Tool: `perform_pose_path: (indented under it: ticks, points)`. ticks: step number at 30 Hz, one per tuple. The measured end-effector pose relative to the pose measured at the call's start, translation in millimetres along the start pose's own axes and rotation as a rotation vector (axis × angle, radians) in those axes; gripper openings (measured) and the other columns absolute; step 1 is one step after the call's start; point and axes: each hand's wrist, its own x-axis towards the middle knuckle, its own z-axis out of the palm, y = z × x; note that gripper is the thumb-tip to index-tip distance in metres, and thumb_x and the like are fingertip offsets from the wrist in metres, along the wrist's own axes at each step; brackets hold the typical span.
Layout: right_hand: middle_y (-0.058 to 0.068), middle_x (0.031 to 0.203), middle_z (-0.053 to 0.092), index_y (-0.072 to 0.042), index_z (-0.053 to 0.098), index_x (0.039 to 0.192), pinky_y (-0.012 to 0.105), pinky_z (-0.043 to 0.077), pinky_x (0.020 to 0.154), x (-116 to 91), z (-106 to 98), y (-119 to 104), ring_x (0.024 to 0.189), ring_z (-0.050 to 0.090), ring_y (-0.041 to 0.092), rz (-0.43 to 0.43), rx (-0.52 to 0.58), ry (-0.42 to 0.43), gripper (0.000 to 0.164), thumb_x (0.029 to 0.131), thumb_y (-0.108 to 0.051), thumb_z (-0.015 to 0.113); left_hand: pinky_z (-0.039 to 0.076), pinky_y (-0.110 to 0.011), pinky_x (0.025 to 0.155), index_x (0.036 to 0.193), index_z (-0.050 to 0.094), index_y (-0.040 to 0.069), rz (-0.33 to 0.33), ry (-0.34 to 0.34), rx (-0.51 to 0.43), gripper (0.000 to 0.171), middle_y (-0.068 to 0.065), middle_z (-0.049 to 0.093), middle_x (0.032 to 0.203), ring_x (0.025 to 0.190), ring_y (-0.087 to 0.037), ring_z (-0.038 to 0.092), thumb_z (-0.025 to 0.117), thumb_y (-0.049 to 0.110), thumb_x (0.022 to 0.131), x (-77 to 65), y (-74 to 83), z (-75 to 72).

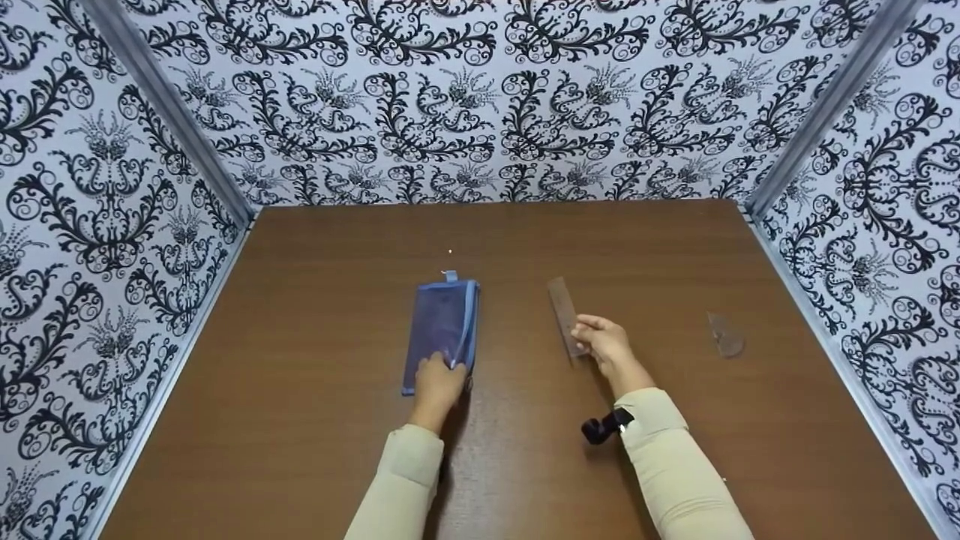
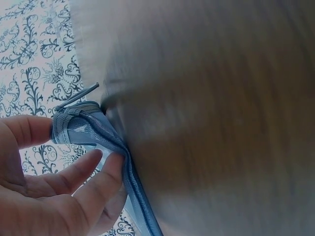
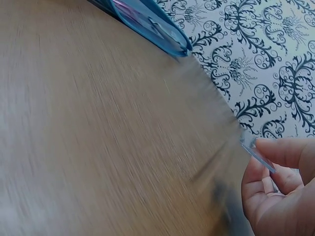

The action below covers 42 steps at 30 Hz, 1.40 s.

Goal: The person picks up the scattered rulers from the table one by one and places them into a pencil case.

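Note:
A blue zip pencil pouch (image 1: 442,319) of see-through mesh lies left of the middle of the table. My left hand (image 1: 440,381) grips its near end, with the thumb at the zip end (image 2: 71,120) and the fingers against the edge in the left wrist view. Through the pouch's side (image 3: 147,22), pinkish and silvery items show, too unclear to name. My right hand (image 1: 606,343) pinches a clear ruler (image 1: 564,315) by its near end, thumb against fingers. The ruler's thin edge (image 3: 258,157) appears in the right wrist view.
A clear protractor (image 1: 724,335) lies at the right of the brown wooden table (image 1: 315,300). Patterned walls (image 1: 450,97) close off the back and both sides. A black wrist camera mount (image 1: 606,426) sticks out from the right cuff. A tiny white speck (image 1: 450,251) lies beyond the pouch.

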Motion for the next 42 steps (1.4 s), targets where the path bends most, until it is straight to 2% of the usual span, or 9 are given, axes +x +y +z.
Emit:
perform_pose_path:
  ticks: [10,19,32,42]
  points:
    - [-0.001,0.079,0.063,0.015,0.047,0.130,0.017,0.048,0.057,0.3,14.5,4.0,0.064,0.058,0.005,-0.005,0.014,-0.016,0.046,0.086,0.012,0.059,0.045,-0.050,0.088,0.107,0.061,-0.005,-0.015,-0.026,0.005,0.034,-0.021,0.058,0.102,0.099,-0.041,0.057,0.060,0.021,0.085,1.3,-1.3,0.7]
    - [0.000,0.080,0.063,0.015,0.048,0.129,0.017,0.048,0.059,0.9,24.2,6.6,0.066,0.058,0.006,-0.001,0.002,-0.040,0.045,0.087,0.011,0.059,0.045,-0.051,0.089,0.111,0.060,-0.008,0.001,-0.021,-0.006,0.038,-0.025,0.059,0.107,0.102,-0.043,0.057,0.060,0.020,0.085,2.0,-4.5,2.1]
    - [0.001,0.081,0.062,0.014,0.051,0.127,0.017,0.046,0.056,-2.9,40.2,10.4,0.064,0.057,0.007,0.009,-0.015,-0.057,0.041,0.087,0.011,0.059,0.046,-0.050,0.085,0.103,0.062,-0.005,-0.001,0.006,-0.008,0.031,-0.021,0.059,0.097,0.095,-0.040,0.059,0.061,0.019,0.083,1.5,-3.4,1.9]
    - [0.001,0.081,0.061,0.014,0.051,0.128,0.017,0.046,0.057,-4.1,49.8,13.6,0.065,0.055,0.007,0.000,-0.020,-0.089,0.043,0.086,0.011,0.059,0.046,-0.051,0.087,0.111,0.060,-0.009,0.008,-0.008,0.004,0.040,-0.026,0.057,0.104,0.100,-0.043,0.058,0.061,0.020,0.084,2.5,-3.4,2.2]
